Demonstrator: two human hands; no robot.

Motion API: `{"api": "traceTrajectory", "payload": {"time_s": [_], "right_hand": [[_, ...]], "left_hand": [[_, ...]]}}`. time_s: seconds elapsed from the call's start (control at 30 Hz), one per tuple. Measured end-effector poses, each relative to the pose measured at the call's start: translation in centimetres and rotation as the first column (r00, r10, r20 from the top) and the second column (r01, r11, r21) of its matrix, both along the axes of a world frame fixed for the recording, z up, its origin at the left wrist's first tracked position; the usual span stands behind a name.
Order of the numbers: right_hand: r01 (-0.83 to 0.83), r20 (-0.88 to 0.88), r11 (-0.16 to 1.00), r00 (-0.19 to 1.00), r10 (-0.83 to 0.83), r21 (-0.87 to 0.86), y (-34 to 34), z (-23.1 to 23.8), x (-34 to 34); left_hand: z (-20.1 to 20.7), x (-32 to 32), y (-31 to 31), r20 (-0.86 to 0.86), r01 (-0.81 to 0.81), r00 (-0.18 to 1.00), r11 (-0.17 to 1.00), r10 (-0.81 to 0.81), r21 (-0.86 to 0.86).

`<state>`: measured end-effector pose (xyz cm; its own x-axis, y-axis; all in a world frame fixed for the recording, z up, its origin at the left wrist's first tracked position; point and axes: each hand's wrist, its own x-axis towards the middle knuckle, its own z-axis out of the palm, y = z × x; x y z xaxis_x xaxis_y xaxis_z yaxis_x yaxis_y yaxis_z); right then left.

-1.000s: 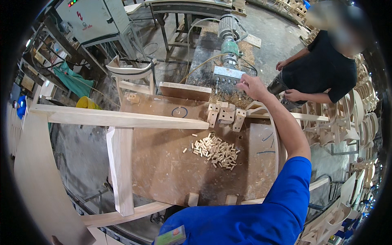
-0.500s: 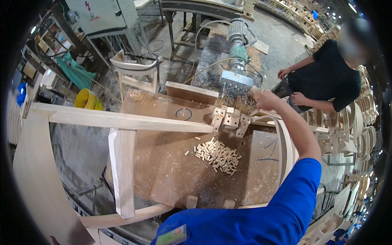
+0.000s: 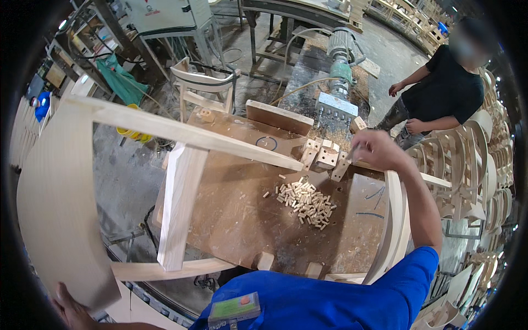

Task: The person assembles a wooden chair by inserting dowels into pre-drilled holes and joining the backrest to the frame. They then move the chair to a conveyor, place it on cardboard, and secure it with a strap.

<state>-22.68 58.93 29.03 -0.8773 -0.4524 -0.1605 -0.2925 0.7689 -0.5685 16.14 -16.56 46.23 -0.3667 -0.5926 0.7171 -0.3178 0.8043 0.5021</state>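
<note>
On the left stands a pale wooden chair frame (image 3: pixel 181 209) with a broad curved panel (image 3: pixel 52 203) and a long rail reaching over the brown table (image 3: pixel 231 225). My left hand (image 3: pixel 71 308) grips the panel's lower edge, thumb against its face. My right hand (image 3: pixel 379 149) is beside the drilled wooden blocks (image 3: pixel 327 155) at the table's far side. Its fingers are bent but smeared by motion, so whether they hold anything is unclear. Just beyond them sits a small wooden block (image 3: pixel 358 124). A loose pile of wooden dowels (image 3: pixel 307 203) lies nearer on the table.
A drilling machine (image 3: pixel 341 74) with a row of bits stands beyond the table among wood shavings. A co-worker in black (image 3: pixel 445 91) stands at the far right near stacked curved chair parts (image 3: pixel 467 170). A yellow bucket (image 3: pixel 135 132) is on the floor at left.
My right hand has pulled back from the small block by the drill. My left hand has come into view on the panel. The whole view has shifted, with things appearing farther right.
</note>
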Motion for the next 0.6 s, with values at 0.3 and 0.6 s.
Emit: {"api": "traceTrajectory", "payload": {"time_s": [0.3,0.6], "right_hand": [[-0.480,0.380,0.596,0.877,0.295,0.644,-6.9,-3.5,7.6],[-0.158,0.125,0.870,0.986,0.112,0.467,-10.8,-8.0,8.6]], "left_hand": [[-1.3,-6.1,7.7,0.061,0.090,0.995,0.955,-0.076,-0.281],[-4.1,-6.8,4.8,0.012,0.159,0.982,0.795,-0.187,-0.586]]}}
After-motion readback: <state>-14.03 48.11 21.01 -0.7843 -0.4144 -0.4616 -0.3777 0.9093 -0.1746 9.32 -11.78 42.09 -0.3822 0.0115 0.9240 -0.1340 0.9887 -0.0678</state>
